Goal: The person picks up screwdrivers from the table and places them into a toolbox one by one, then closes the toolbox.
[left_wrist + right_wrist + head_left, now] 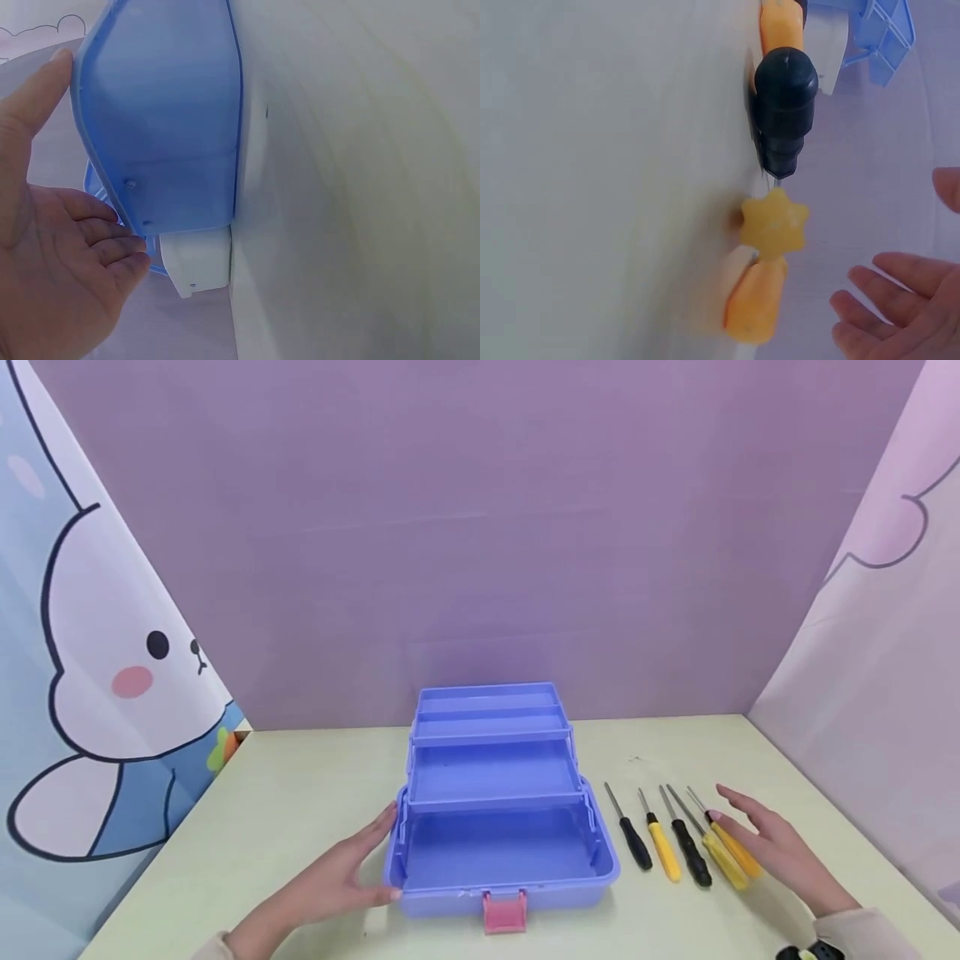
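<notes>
A purple-blue toolbox (442,906) stands at the middle of the table with its stepped trays (495,768) raised and fanned toward the back. My left hand (330,881) touches the box's left side; in the left wrist view its thumb lies along the rim and the fingers rest at the wall (165,112). Over the right end of a row of screwdrivers hovers my right hand (783,852), fingers apart, holding nothing. That row has a black-handled screwdriver (636,843), a yellow one (664,853), another black one (692,853), a translucent yellow one (723,862) and an orange-yellow one (741,853).
A pink latch (505,913) hangs on the toolbox front. The pale table (322,777) meets a purple backdrop (480,527) behind. Printed cloths stand at both sides, the left one with a cartoon rabbit (127,635).
</notes>
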The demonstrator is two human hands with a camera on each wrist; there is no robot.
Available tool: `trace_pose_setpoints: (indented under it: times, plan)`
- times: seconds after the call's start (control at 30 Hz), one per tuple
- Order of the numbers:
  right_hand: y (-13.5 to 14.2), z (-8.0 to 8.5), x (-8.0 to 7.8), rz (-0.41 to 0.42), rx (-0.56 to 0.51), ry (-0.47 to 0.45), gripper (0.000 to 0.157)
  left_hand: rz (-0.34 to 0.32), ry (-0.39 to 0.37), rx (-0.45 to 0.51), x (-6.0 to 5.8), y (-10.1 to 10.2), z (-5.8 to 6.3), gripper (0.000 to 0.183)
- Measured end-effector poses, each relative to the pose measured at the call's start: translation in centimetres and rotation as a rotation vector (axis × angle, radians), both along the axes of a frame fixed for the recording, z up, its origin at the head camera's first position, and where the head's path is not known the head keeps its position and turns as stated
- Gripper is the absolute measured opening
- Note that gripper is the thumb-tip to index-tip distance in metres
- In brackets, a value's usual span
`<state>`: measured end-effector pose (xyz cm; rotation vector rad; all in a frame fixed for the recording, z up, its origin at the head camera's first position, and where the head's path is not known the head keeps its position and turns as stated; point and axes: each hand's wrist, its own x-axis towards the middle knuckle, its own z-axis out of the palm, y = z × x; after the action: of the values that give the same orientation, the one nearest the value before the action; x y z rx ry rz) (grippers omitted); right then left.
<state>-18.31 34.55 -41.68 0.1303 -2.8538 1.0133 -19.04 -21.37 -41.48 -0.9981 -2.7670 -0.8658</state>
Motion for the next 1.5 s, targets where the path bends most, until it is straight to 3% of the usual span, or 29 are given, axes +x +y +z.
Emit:
trace_pose_setpoints:
  times: [0.27, 0.7, 1.07, 1.23, 1.3, 1.43, 1.5]
  plan:
    - [0.4, 0.2, -0.2, -0.078, 0.062, -0.094, 0.067, 0.023, -0.008, -0.018, 0.2, -0.1, -0.1, 0.094]
    - [1.0, -0.2, -0.1, -0.154, -0.063, -0.201, 0.069, 0.004, -0.008, 0.002, -0.1, 0.1, -0.1, 0.094]
    - [2.7, -1.6, 0.0, -0.173, -0.308, -0.269, 0.068, 0.004, -0.027, 0.011, 0.1, 0.1, 0.1, 0.092]
    - [3.4, -2.7, 0.1, -0.124, -0.61, -0.271, 0.027, -0.003, -0.048, 0.019, 0.1, 0.1, 0.4, 0.093]
    - [3.5, -2.9, 0.1, -0.107, -0.698, -0.271, 0.021, -0.002, -0.055, 0.018, 0.1, 0.1, 0.4, 0.093]
    - [3.3, -3.0, 0.1, -0.161, -0.619, -0.294, 0.021, -0.001, -0.073, 0.017, 0.1, 0.1, 0.4, 0.093]
    - [3.2, -3.0, 0.0, -0.194, -0.539, -0.315, 0.034, -0.002, -0.083, 0.017, 0.1, 0.0, 0.4, 0.093]
